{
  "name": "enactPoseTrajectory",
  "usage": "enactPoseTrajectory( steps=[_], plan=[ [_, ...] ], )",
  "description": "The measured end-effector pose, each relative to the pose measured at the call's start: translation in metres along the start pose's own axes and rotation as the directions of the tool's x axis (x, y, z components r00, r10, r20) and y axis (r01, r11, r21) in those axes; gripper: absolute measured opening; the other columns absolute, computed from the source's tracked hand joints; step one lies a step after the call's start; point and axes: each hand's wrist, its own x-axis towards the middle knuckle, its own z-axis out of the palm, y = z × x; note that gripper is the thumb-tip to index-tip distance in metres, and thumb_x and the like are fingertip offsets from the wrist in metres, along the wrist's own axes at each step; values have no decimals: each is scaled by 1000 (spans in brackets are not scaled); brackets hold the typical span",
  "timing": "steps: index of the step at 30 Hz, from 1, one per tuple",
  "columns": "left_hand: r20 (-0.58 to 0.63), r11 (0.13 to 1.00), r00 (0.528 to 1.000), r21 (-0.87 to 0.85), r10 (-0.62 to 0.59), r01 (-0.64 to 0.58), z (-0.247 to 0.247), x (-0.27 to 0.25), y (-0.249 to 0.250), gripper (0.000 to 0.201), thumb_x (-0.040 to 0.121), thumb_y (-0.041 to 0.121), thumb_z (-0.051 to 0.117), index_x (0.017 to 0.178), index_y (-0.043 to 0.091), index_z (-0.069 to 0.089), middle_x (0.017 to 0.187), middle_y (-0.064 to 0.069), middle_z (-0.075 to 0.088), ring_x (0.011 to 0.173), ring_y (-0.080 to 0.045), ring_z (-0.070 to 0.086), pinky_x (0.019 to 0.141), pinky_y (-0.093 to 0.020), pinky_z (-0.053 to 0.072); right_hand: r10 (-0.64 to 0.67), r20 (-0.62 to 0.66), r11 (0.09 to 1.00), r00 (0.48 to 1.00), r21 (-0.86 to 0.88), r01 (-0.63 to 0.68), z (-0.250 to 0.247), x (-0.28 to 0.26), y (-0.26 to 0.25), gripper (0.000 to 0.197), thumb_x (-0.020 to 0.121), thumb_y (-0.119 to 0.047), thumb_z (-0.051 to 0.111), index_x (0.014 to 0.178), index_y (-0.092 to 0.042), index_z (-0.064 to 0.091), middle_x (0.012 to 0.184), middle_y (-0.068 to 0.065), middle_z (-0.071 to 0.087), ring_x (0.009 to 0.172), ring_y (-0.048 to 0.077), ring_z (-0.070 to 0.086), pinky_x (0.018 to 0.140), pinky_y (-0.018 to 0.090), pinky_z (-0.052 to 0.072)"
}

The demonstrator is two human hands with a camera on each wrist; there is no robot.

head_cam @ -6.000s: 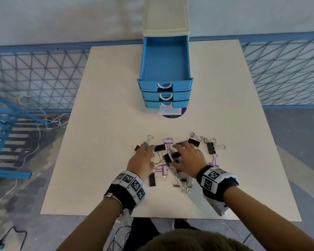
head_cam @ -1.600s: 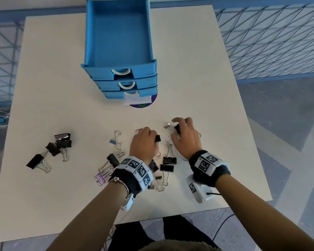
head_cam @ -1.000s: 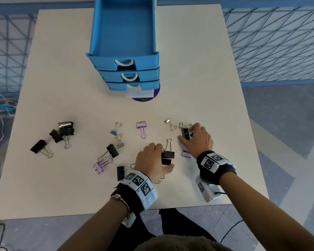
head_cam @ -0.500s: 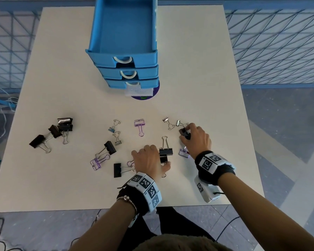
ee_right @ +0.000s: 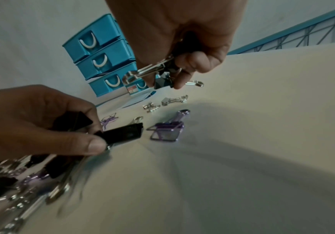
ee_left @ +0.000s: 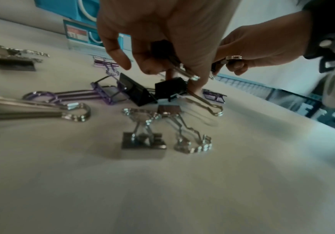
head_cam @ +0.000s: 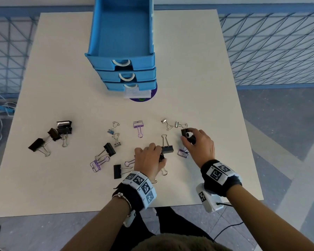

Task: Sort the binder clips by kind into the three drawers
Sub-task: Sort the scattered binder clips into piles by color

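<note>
A blue drawer unit (head_cam: pixel 123 77) stands at the table's far middle with its top drawer (head_cam: pixel 121 33) pulled out and empty. Black, purple and silver binder clips lie scattered on the table. My left hand (head_cam: pixel 159 156) holds a black clip in its curled fingers (ee_left: pixel 160 47) and pinches another black clip (ee_right: pixel 122 133) that lies on the table. To the right, my right hand (head_cam: pixel 188 137) grips small black clips (ee_right: pixel 162 79) just above the table. A purple clip (head_cam: pixel 183 153) lies between the two hands.
Several large black clips (head_cam: pixel 60 130) are grouped at the left. Small silver clips (head_cam: pixel 166 122), a purple clip (head_cam: pixel 138 126) and more black (head_cam: pixel 110 149) and purple (head_cam: pixel 98 164) ones lie mid-table. A label card (head_cam: pixel 137 92) lies in front of the drawers.
The pile of six seconds ago is spread out, with large black clips moved left. Over the last second my left hand closed on the black clip; my right hand barely moved.
</note>
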Motion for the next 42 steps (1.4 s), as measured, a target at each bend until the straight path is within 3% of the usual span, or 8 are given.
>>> enactPoseTrajectory(
  steps=[8,15,23,27,31,36,39,42],
  plan=[
    [-176,786,946,-608,-272,113,-25,-12,-44,28,83,36,63,94,10,58,93,-8,58,85,-22,57,74,-28,43,-136,97,987,986,96,127,23,1,-58,28,83,-28,61,109,-18,59,96,9,64,85,23,61,70,23,35],
    [-168,651,774,-663,-611,370,-41,-36,-136,33,84,34,62,96,4,56,98,-18,59,93,-32,56,77,-33,42,-256,335,966,907,61,251,90,3,-137,33,84,-30,60,111,-12,56,106,15,63,95,32,60,79,31,44],
    [-27,520,655,-634,-755,573,-36,-68,-232,36,86,33,59,102,1,55,105,-24,58,99,-39,54,83,-41,44,-230,562,959,795,-9,284,171,-11,-209,36,88,-27,54,119,-9,49,118,19,53,106,38,54,89,41,46],
    [-47,530,664,-644,-746,551,-39,-72,-257,33,86,27,60,107,3,56,106,-24,56,98,-38,54,83,-39,43,-277,569,958,774,96,272,194,-19,-233,39,88,-25,54,124,-12,46,120,18,52,107,37,54,89,39,44],
    [-118,589,692,-635,-713,499,-43,-71,-262,41,86,19,61,124,8,50,125,-20,48,105,-35,53,91,-41,42,-352,538,935,766,169,311,201,-27,-238,42,88,-23,54,128,-15,45,122,16,55,110,33,53,92,39,45],
    [-252,726,742,-543,-621,423,-43,-75,-251,47,85,14,59,130,13,44,140,-14,35,101,-36,58,76,-42,48,-418,382,908,824,189,373,187,-31,-224,30,90,-19,50,120,-17,55,128,11,56,120,27,47,94,39,45],
    [-371,817,783,-502,-500,284,-39,-74,-237,49,80,7,63,126,11,48,133,-20,41,115,-35,48,76,-41,50,-444,291,895,848,184,406,167,-29,-202,28,87,-18,52,114,-16,61,121,12,59,116,29,49,90,38,46],
    [-410,883,849,-452,-332,127,-34,-69,-218,47,77,4,65,122,8,51,120,-21,51,108,-35,52,81,-35,47,-455,209,890,865,147,432,140,-24,-173,26,80,-15,52,104,-14,64,110,13,63,104,32,55,79,36,49]
  ],
)
